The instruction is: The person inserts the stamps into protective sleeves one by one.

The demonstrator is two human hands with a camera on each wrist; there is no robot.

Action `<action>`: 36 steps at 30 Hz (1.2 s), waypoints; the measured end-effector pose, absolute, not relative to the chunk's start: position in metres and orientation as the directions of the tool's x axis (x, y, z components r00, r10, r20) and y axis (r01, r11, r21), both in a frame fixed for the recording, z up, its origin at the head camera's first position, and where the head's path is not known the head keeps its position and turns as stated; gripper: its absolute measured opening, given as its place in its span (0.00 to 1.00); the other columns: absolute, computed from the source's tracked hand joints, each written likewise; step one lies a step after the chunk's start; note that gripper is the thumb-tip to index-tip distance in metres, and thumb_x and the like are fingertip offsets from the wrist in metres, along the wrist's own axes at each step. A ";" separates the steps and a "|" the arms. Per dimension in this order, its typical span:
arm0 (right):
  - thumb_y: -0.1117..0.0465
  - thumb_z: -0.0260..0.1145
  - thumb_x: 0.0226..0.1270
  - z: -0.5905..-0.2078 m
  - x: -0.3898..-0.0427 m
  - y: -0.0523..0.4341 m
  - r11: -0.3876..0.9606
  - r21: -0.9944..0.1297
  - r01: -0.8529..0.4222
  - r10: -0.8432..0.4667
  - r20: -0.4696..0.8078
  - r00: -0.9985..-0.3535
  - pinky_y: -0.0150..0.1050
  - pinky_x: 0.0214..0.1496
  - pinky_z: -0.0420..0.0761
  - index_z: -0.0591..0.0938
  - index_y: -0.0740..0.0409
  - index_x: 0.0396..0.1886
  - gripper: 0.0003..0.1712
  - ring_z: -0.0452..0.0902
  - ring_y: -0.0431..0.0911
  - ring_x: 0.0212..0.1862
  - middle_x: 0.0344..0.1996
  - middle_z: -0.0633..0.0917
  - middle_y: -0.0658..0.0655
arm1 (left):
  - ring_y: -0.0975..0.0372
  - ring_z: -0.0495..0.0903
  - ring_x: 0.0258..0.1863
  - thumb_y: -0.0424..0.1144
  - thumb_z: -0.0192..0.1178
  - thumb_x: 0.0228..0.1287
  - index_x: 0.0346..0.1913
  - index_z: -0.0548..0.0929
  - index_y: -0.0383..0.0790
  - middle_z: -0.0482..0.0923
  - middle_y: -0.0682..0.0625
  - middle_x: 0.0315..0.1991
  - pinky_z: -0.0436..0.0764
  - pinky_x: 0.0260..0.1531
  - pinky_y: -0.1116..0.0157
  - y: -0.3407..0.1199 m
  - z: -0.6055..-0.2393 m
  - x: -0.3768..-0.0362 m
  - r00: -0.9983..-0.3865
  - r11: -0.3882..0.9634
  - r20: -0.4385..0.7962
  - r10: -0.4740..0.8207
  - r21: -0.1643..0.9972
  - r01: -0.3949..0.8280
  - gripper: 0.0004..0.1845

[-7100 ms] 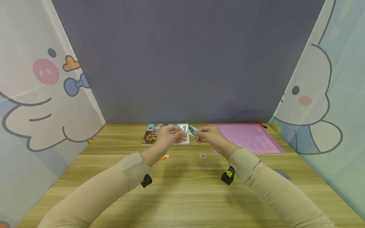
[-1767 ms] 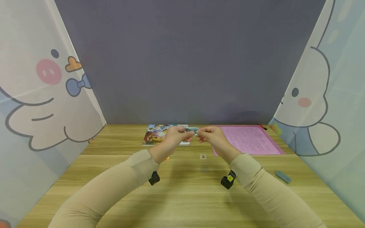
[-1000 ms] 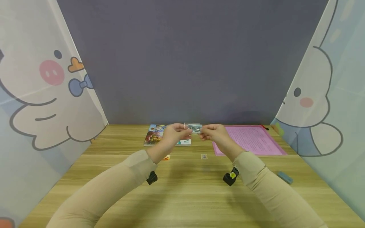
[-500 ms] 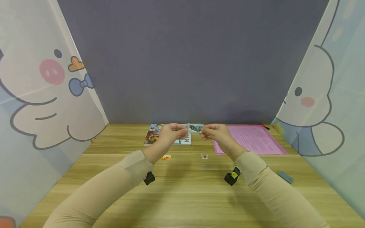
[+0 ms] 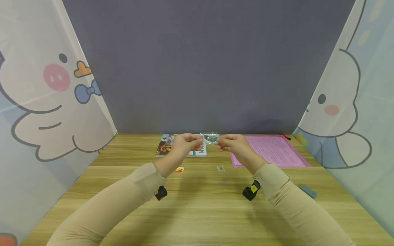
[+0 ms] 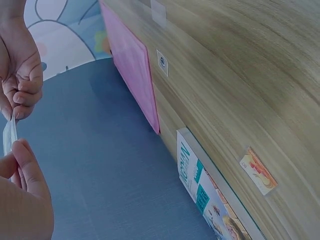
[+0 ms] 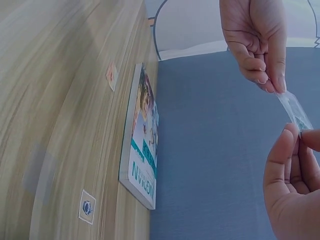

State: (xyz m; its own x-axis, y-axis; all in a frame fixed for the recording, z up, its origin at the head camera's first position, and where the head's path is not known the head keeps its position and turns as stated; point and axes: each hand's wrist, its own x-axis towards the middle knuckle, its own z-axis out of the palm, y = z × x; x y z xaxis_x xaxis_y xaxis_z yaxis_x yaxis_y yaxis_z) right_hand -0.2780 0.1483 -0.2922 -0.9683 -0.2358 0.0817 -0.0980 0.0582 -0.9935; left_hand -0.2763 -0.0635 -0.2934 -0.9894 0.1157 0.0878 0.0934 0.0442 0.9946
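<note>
Above the far part of the table, both hands hold a small clear plastic sleeve (image 5: 208, 134) with a grey-green stamp-like picture (image 5: 211, 138) showing through it. My left hand (image 5: 184, 143) pinches the left end between thumb and fingertips. At the other end, the thumb and index finger of my right hand (image 5: 235, 143) pinch the edge. Seen side-on in the right wrist view, the sleeve (image 7: 296, 111) spans the gap between the fingertips. On the table below lie an orange-yellow stamp (image 6: 258, 171) and a small white-bordered stamp (image 5: 220, 168).
A colourful book (image 5: 164, 147) lies behind the left hand. Right of it is a pink folder (image 5: 274, 150) with a printed sheet. A blue-grey block (image 5: 308, 191) sits near the right side. Another clear sleeve (image 7: 40, 172) lies flat on the table. A dark panel (image 5: 203, 68) stands behind.
Earlier the picture was in the right hand, angled and beside the sleeve; now it lies flat, overlapped by the sleeve. Over the last half second the hands barely move; only glare on the plastic shifts.
</note>
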 end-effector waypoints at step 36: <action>0.62 0.63 0.70 -0.298 -0.280 0.146 0.061 -0.992 -0.109 -0.226 0.093 -0.970 0.39 0.47 0.85 0.78 0.70 0.47 0.14 0.82 0.43 0.35 0.29 0.85 0.49 | 0.63 0.84 0.28 0.35 0.67 0.61 0.40 0.85 0.34 0.85 0.39 0.40 0.87 0.40 0.64 -0.063 -0.294 -0.274 -0.991 0.083 0.084 0.108 0.992 0.094 0.07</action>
State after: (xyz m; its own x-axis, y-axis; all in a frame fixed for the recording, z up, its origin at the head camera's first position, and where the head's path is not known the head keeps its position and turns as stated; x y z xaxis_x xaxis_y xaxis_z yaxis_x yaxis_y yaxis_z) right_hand -0.2800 0.1459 -0.2980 -0.9697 -0.2260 0.0928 -0.1092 0.0610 -0.9921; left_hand -0.2741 -0.0630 -0.2945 -0.9906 0.1081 0.0843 0.0935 0.0834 0.9921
